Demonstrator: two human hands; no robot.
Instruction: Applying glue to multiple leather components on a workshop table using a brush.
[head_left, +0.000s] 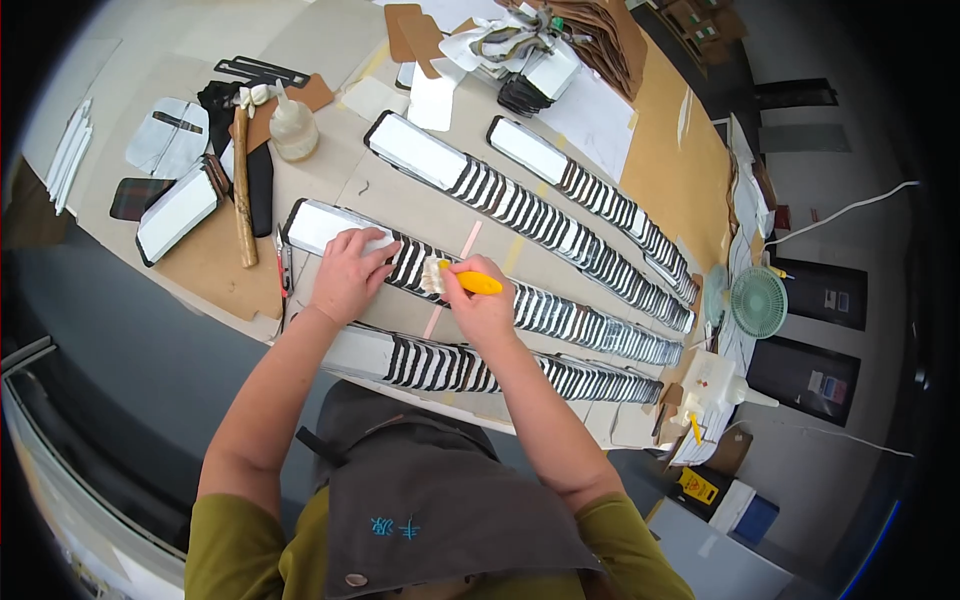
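Note:
My right hand grips a flat brush with a yellow handle. Its pale bristles touch a long row of overlapping white pieces with dark edges. My left hand lies on the same row, fingers spread, by the broad white piece at its left end. Closer to my body runs a similar row, partly hidden under my right forearm. Two more rows, a middle one and a shorter one, fan out across the table's far side. What the pieces are made of is unclear.
A squeeze bottle, a wooden-handled tool and a stack of pieces sit at left. Near my left hand is a cutter with red on it. A green fan and white bottle stand at right.

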